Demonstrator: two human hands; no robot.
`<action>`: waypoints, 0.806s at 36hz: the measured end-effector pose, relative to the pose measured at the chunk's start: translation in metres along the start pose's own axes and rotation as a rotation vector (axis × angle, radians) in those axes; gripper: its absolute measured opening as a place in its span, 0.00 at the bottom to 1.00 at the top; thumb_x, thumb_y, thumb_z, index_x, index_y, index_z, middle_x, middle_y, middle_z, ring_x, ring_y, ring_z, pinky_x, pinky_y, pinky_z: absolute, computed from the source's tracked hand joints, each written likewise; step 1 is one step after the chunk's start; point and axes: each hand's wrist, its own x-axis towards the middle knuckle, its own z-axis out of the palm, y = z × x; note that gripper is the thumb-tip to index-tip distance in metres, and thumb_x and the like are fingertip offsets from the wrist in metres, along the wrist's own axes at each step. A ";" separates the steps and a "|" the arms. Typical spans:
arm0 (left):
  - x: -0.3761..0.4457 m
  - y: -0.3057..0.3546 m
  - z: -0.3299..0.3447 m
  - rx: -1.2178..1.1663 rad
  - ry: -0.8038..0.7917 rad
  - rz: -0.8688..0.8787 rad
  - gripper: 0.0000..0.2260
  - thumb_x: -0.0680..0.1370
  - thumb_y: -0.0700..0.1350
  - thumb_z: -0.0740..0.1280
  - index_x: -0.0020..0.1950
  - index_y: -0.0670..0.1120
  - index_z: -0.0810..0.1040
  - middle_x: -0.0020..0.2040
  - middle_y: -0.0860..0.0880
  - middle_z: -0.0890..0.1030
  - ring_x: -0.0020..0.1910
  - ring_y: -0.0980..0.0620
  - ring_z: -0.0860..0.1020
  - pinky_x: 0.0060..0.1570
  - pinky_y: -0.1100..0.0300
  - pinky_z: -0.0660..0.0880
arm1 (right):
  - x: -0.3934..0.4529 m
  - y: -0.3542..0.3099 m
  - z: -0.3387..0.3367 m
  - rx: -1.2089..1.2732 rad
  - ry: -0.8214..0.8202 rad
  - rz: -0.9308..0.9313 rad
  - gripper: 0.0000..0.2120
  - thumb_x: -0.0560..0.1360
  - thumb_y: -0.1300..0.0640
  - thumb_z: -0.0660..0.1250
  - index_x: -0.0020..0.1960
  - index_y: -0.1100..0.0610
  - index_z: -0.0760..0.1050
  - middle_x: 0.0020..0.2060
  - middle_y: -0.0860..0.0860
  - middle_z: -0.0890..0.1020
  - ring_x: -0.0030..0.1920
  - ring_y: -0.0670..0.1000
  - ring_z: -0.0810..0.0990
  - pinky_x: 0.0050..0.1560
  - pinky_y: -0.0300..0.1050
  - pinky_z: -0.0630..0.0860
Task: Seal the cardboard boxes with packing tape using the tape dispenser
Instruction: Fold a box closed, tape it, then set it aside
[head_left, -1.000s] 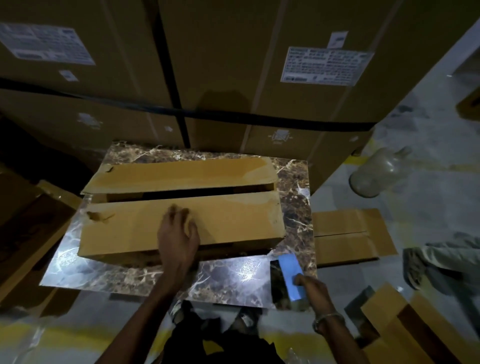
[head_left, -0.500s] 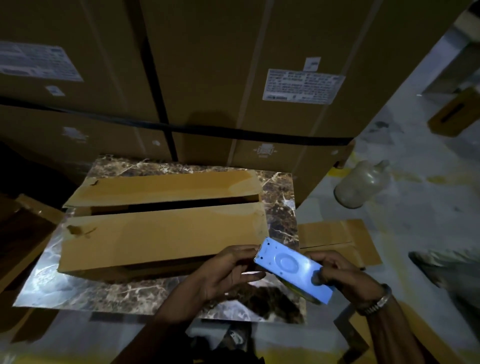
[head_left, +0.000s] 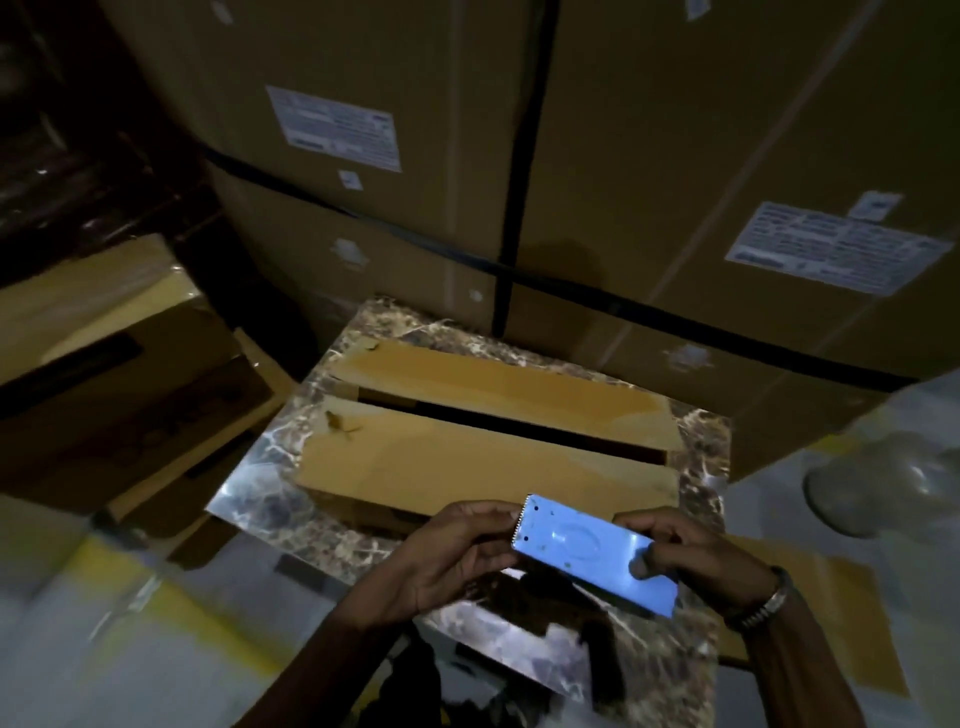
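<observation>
A long flat cardboard box (head_left: 483, 457) lies on a marble slab (head_left: 696, 447), its two top flaps apart with a dark gap between them. Just in front of the box I hold a light blue tape dispenser (head_left: 587, 551) with a toothed edge at its left end. My right hand (head_left: 691, 558) grips the dispenser's right end, thumb on top. My left hand (head_left: 457, 556) has its fingers curled at the toothed end; whether they hold tape cannot be made out.
Tall strapped cartons (head_left: 597, 182) with white labels stand right behind the slab. Flattened cardboard (head_left: 119, 374) is stacked at the left and more lies at the lower right (head_left: 841, 623). A clear plastic jug (head_left: 883, 488) lies on the floor at the right.
My left hand left the box flap and came to the dispenser's toothed end. My right hand lifted the dispenser from the slab's corner. The view has swung to the left.
</observation>
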 end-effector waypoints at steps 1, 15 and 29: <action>-0.002 0.006 -0.008 0.001 0.014 0.012 0.13 0.81 0.38 0.70 0.65 0.34 0.83 0.59 0.35 0.85 0.45 0.49 0.88 0.43 0.60 0.83 | 0.011 -0.005 0.005 -0.008 -0.011 0.006 0.20 0.69 0.54 0.72 0.55 0.69 0.81 0.49 0.65 0.82 0.47 0.60 0.80 0.48 0.52 0.73; -0.016 0.120 -0.106 -0.120 0.121 0.185 0.11 0.81 0.31 0.66 0.54 0.39 0.88 0.50 0.41 0.88 0.43 0.52 0.87 0.44 0.62 0.84 | 0.168 -0.084 0.048 -0.081 -0.055 -0.081 0.24 0.68 0.54 0.74 0.59 0.67 0.82 0.53 0.68 0.83 0.49 0.66 0.82 0.50 0.58 0.77; 0.038 0.196 -0.221 0.166 0.499 0.265 0.08 0.80 0.28 0.67 0.48 0.37 0.85 0.53 0.34 0.86 0.41 0.48 0.88 0.41 0.57 0.85 | 0.320 -0.105 0.098 -0.223 0.053 -0.011 0.28 0.71 0.42 0.77 0.51 0.69 0.81 0.43 0.67 0.83 0.42 0.57 0.80 0.44 0.51 0.74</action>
